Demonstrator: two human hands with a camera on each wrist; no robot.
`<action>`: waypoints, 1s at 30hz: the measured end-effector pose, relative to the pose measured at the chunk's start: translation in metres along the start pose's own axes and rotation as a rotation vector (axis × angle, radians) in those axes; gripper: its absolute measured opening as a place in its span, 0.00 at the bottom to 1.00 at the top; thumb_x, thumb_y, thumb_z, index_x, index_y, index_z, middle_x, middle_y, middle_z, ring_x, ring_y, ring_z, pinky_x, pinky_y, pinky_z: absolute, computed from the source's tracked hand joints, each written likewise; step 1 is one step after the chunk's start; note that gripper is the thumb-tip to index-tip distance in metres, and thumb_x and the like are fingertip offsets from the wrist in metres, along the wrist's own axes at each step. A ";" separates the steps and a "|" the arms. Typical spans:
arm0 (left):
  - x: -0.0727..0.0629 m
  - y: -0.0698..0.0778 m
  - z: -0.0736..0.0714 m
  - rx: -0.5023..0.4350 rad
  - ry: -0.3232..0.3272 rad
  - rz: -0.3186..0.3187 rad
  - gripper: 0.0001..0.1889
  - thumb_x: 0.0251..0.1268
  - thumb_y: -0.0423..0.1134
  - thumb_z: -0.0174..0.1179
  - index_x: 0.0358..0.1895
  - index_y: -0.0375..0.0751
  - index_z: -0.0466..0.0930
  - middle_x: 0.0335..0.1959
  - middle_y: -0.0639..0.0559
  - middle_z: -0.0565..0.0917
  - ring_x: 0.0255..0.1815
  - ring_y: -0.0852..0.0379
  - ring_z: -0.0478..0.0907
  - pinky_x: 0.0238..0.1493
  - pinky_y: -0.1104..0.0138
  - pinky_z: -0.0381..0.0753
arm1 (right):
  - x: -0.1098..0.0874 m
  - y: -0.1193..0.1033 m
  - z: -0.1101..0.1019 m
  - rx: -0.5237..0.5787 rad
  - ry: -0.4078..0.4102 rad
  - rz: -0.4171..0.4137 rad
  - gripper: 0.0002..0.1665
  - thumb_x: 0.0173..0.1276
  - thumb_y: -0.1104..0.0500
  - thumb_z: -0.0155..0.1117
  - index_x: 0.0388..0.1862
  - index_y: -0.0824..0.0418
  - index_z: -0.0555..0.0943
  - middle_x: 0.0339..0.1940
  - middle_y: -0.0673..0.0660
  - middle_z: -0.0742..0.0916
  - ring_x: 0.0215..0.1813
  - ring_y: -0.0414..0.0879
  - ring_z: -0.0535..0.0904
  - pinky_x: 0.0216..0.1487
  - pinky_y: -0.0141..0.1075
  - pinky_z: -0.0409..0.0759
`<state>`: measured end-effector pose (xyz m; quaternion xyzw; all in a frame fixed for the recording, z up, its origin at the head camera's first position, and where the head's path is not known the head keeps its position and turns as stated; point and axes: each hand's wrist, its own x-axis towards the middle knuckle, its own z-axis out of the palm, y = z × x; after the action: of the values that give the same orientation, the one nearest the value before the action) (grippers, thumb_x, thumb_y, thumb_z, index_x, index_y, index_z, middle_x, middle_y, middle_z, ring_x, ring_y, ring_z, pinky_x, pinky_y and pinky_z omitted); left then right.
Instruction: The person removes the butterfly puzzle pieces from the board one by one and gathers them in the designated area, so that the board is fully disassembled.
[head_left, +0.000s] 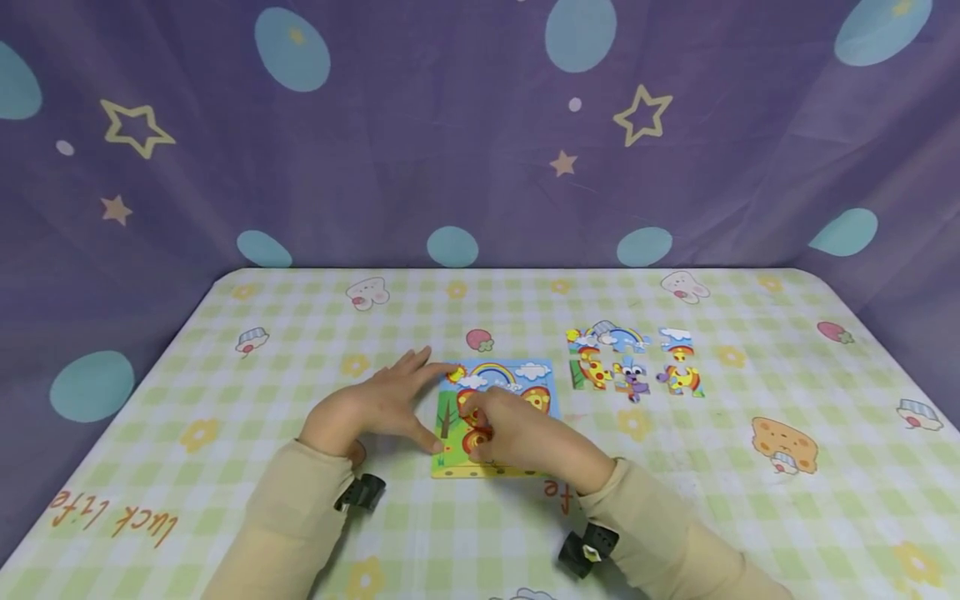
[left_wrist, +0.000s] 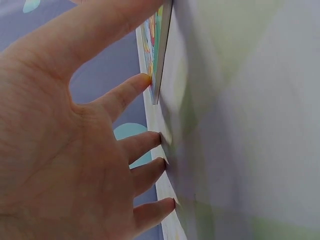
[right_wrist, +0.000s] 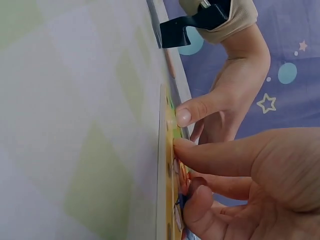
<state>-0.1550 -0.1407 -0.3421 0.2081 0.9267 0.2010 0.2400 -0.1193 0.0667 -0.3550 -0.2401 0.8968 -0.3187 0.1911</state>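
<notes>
A shallow picture puzzle board (head_left: 491, 472) with a rainbow, a tree and a butterfly lies flat on the table. My left hand (head_left: 375, 408) spreads along its left side; the index fingertip is at the upper left corner and the thumb at the lower left. In the left wrist view, the other fingertips of that left hand (left_wrist: 65, 135) rest on the tablecloth. Over the butterfly's left wing, my right hand (head_left: 525, 433) pinches a puzzle piece (head_left: 477, 437) between thumb and curled index finger. The right hand (right_wrist: 250, 185) covers much of the piece in the right wrist view.
Several loose puzzle pieces (head_left: 632, 375) lie to the right of and behind the board, laid out in two rows with small gaps. A checked tablecloth (head_left: 750, 533) covers the table. Behind its far edge hangs a purple curtain (head_left: 450, 167).
</notes>
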 end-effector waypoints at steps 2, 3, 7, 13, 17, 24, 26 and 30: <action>0.000 0.001 0.000 0.004 0.002 0.001 0.53 0.45 0.51 0.79 0.77 0.52 0.58 0.80 0.37 0.44 0.80 0.37 0.37 0.74 0.37 0.43 | -0.001 0.001 0.001 -0.011 0.001 -0.013 0.24 0.62 0.65 0.72 0.56 0.65 0.79 0.36 0.53 0.76 0.37 0.46 0.71 0.40 0.38 0.72; 0.000 0.001 0.000 0.005 0.001 0.001 0.53 0.45 0.51 0.78 0.77 0.52 0.58 0.80 0.37 0.44 0.80 0.37 0.38 0.74 0.37 0.44 | -0.001 0.001 0.001 -0.006 0.002 -0.017 0.23 0.62 0.65 0.72 0.56 0.65 0.78 0.36 0.53 0.76 0.37 0.46 0.71 0.40 0.39 0.72; 0.001 0.001 -0.002 0.009 -0.005 0.016 0.53 0.46 0.51 0.78 0.77 0.51 0.58 0.80 0.36 0.44 0.79 0.36 0.37 0.74 0.36 0.44 | -0.002 0.004 0.000 0.028 0.006 -0.035 0.23 0.61 0.67 0.73 0.55 0.65 0.78 0.36 0.54 0.76 0.37 0.46 0.71 0.39 0.39 0.71; 0.002 -0.003 -0.001 0.001 -0.017 0.029 0.53 0.47 0.50 0.78 0.77 0.50 0.56 0.80 0.35 0.42 0.79 0.35 0.36 0.73 0.36 0.42 | 0.000 0.008 0.001 0.062 0.011 -0.071 0.22 0.60 0.67 0.74 0.52 0.63 0.76 0.36 0.54 0.76 0.36 0.46 0.71 0.39 0.39 0.72; 0.002 -0.004 0.000 -0.001 -0.022 0.025 0.53 0.47 0.51 0.78 0.77 0.50 0.57 0.80 0.35 0.42 0.79 0.34 0.35 0.73 0.36 0.41 | 0.000 0.010 0.001 0.082 0.011 -0.096 0.23 0.59 0.67 0.74 0.50 0.60 0.75 0.35 0.53 0.77 0.36 0.45 0.72 0.38 0.38 0.72; 0.000 -0.003 -0.001 0.005 -0.016 0.011 0.53 0.47 0.50 0.78 0.78 0.51 0.56 0.80 0.36 0.42 0.79 0.35 0.35 0.74 0.37 0.41 | 0.000 0.012 0.000 0.093 -0.008 -0.131 0.21 0.65 0.68 0.68 0.51 0.56 0.71 0.34 0.51 0.80 0.33 0.43 0.75 0.37 0.36 0.75; 0.000 -0.002 0.000 0.007 -0.017 0.007 0.53 0.47 0.51 0.78 0.78 0.51 0.56 0.80 0.36 0.42 0.79 0.35 0.36 0.74 0.37 0.41 | -0.001 0.012 -0.002 0.110 -0.021 -0.128 0.18 0.69 0.68 0.64 0.51 0.55 0.70 0.35 0.50 0.81 0.33 0.43 0.76 0.36 0.36 0.76; 0.000 0.000 0.000 0.005 -0.020 0.005 0.53 0.47 0.51 0.78 0.78 0.51 0.56 0.80 0.36 0.41 0.79 0.36 0.35 0.74 0.37 0.41 | -0.003 0.012 -0.005 0.148 -0.036 -0.139 0.13 0.73 0.68 0.57 0.52 0.57 0.69 0.35 0.51 0.81 0.32 0.42 0.76 0.34 0.34 0.75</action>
<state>-0.1548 -0.1408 -0.3426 0.2132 0.9242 0.1971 0.2482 -0.1228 0.0791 -0.3586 -0.2929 0.8484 -0.3920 0.2019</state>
